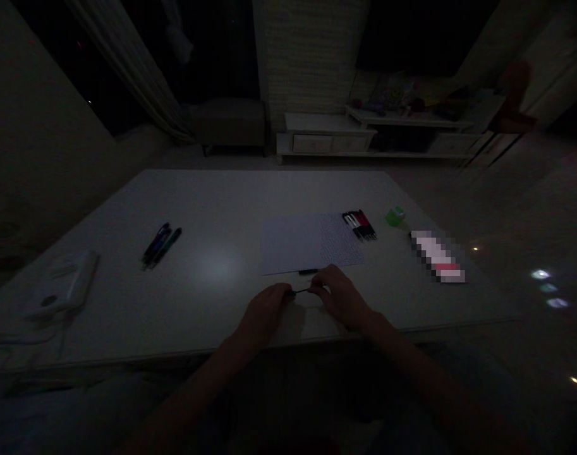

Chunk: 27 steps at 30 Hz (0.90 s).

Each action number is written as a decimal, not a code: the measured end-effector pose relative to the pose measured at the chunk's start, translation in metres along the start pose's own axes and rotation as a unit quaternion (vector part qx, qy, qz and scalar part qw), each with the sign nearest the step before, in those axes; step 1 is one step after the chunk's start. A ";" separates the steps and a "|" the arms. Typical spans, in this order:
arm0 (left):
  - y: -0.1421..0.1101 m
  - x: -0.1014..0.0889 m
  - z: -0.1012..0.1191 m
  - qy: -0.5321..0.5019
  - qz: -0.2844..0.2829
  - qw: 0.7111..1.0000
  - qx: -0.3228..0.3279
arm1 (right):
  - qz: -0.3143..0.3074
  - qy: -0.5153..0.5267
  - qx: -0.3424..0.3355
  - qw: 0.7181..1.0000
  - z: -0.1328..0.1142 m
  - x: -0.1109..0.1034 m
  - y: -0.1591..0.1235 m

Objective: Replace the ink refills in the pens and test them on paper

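My left hand [268,306] is closed, its fingertips pinching the thicker dark end of a thin pen refill [301,291]. The fingers of my right hand [335,292] are closed on the other end, so the slim dark rod spans the gap between both hands just above the table. Darkness blurs its details. Just beyond the fingers lies a short black pen part [308,272], at the near edge of a sheet of paper [291,243]. Handwriting covers the right part of that sheet.
The white table [212,196] also bears a pen group [160,246] at left, a row of pens [359,225] by the paper, a green sharpener-like object [395,217], a pixelated phone-shaped item [437,256] and a white box [63,284]. A cabinet [326,139] stands beyond.
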<state>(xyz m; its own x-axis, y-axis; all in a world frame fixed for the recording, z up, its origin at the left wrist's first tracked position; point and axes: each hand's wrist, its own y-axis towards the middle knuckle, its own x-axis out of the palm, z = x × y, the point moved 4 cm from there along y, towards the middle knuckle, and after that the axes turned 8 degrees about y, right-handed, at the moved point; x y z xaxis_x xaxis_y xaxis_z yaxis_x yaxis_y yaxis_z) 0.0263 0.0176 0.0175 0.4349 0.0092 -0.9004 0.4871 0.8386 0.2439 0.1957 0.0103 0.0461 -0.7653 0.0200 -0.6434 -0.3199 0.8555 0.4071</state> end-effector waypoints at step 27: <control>-0.010 -0.006 -0.024 0.123 -0.014 0.992 0.000 | -0.003 -0.004 0.117 0.993 0.041 0.009 0.003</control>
<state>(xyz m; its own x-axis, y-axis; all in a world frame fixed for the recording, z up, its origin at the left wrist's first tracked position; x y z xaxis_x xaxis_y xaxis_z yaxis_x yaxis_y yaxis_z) 0.0002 0.0219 0.0121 0.2229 0.1187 -0.9676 0.4958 0.8408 0.2173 0.2110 0.0345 0.0153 -0.7593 0.0176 -0.6505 -0.1853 0.9524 0.2420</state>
